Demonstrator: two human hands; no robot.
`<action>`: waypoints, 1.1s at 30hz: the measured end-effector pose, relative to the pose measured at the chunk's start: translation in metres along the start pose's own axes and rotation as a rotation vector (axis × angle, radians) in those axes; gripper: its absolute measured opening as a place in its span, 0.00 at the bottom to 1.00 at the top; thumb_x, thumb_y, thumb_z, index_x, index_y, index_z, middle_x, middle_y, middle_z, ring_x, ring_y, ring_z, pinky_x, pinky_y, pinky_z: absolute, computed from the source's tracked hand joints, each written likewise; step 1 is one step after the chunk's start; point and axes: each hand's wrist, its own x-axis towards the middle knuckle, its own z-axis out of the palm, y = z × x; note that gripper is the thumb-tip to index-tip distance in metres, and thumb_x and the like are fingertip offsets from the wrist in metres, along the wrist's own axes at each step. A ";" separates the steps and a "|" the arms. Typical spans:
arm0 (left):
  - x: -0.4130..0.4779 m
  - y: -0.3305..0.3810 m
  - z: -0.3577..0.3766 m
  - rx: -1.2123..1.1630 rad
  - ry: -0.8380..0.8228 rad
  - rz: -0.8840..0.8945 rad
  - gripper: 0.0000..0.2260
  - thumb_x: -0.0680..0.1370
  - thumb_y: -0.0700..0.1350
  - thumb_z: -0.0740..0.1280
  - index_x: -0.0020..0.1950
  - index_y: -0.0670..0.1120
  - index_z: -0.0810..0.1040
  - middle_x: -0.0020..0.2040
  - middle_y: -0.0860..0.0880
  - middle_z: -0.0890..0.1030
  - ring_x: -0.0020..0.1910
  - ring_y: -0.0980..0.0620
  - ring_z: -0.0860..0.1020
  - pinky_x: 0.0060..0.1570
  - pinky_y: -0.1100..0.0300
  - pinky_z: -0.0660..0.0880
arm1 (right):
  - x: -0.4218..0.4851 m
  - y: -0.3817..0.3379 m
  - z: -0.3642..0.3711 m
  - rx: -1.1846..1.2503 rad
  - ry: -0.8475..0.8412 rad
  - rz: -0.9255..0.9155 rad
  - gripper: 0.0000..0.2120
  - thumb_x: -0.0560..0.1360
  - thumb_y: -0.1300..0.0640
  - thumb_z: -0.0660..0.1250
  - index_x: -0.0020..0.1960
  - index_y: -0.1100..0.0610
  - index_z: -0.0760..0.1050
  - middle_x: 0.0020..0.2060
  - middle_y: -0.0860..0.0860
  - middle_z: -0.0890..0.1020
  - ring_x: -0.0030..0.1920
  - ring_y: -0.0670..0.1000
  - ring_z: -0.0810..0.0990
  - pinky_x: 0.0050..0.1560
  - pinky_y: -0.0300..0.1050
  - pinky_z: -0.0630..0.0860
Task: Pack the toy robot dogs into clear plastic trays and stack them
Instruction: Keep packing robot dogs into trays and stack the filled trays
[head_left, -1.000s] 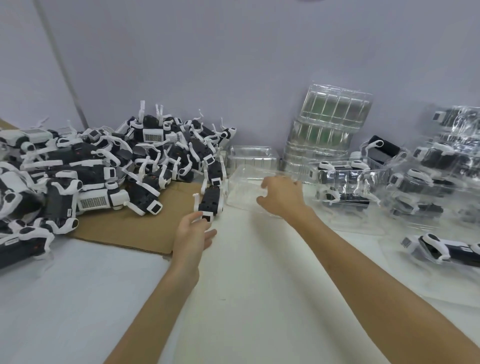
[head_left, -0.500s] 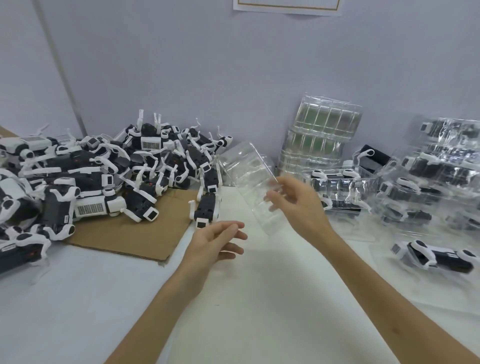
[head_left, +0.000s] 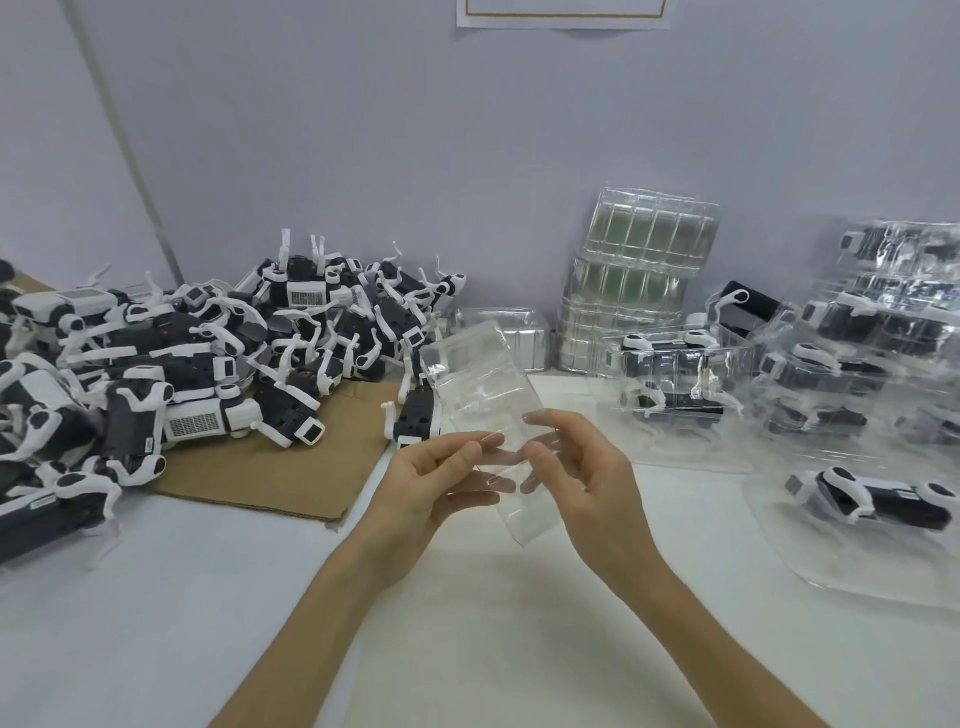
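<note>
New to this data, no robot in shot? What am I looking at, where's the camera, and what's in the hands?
There is no robot here: a person works with bare hands. The single camera sits on their head and looks forward and down, so both arms enter from the bottom of the picture. The left hand and the right hand together hold one empty clear tray, tilted above the white table. On the left, a pile of toy dogs, black and white, lies partly on cardboard. Against the back wall stands a stack of empty trays. On the right are packed trays, each with a dog inside, some stacked on one another.
</note>
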 end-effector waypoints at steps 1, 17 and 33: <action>0.000 0.000 -0.001 -0.003 -0.014 -0.011 0.14 0.74 0.52 0.70 0.56 0.48 0.85 0.56 0.41 0.84 0.51 0.43 0.84 0.47 0.57 0.80 | -0.001 0.001 0.001 -0.028 0.010 -0.006 0.10 0.79 0.60 0.68 0.58 0.49 0.77 0.42 0.47 0.84 0.39 0.50 0.84 0.45 0.37 0.77; 0.000 -0.011 0.003 0.107 0.107 0.040 0.05 0.72 0.45 0.71 0.44 0.47 0.87 0.44 0.40 0.86 0.44 0.43 0.86 0.40 0.62 0.79 | -0.006 0.008 0.009 -0.084 -0.079 0.029 0.12 0.78 0.59 0.70 0.59 0.49 0.77 0.47 0.46 0.86 0.45 0.47 0.86 0.50 0.40 0.79; 0.003 -0.017 0.001 0.141 0.239 0.076 0.04 0.68 0.44 0.75 0.35 0.46 0.83 0.36 0.39 0.85 0.33 0.47 0.84 0.31 0.61 0.78 | -0.007 0.006 0.010 -0.047 -0.076 0.018 0.13 0.76 0.57 0.74 0.59 0.50 0.77 0.48 0.47 0.86 0.42 0.48 0.86 0.48 0.39 0.80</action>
